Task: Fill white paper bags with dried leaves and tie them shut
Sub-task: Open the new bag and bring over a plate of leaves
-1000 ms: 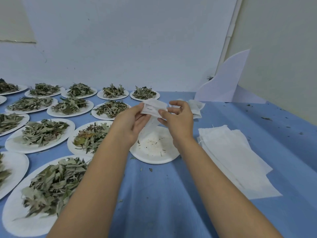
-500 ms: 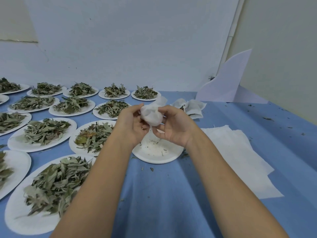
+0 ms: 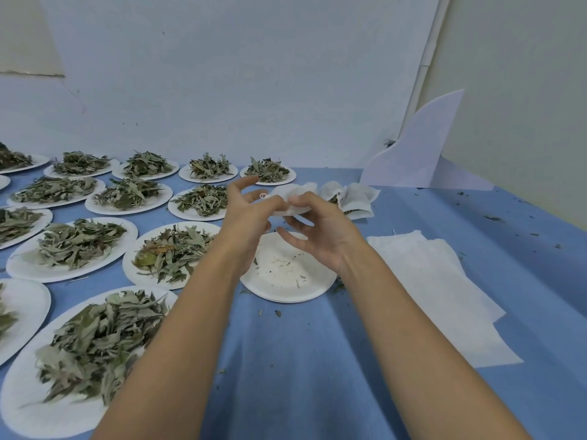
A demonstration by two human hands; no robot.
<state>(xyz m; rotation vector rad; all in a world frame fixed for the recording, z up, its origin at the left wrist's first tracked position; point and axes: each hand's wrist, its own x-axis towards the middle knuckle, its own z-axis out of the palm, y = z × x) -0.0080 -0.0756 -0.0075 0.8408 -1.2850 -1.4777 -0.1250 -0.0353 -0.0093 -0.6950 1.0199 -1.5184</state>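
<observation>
Blue cloth, creased in long folds, covers the table; pale matte wall behind it.

Left side: round white paper plates in rows, each heaped with dried leaves, which are narrow, curled, grey-green and brittle-looking, with a few brown ones among them.

Centre: one empty plate, shallow with a raised rim, holding only leaf crumbs and dust. More crumbs are scattered on the cloth around it.

Task item: one white paper bag, thin, soft and crumpled, gathered into a wad. It is held in the air between my hands, above the far edge of the empty plate, touching neither plate nor cloth.

Left grip: thumb and a lower finger pinch the bag's left end. The index finger is lifted clear and hooked. A small loop of white string shows at these fingertips; it is too fine to tell which finger holds it.

Right grip: thumb and index pinch the bag's right side from above. The remaining fingers are loosely curled beneath, touching nothing.

Just beyond the held bag: filled bags lie slumped on the cloth, puckered at the mouths, with some green showing inside.

Right of the empty plate: a stack of flat bags, rectangular, fibrous in texture, fanned slightly out of line.

Far right corner: a white foam board with one curved edge, leaning upright.
</observation>
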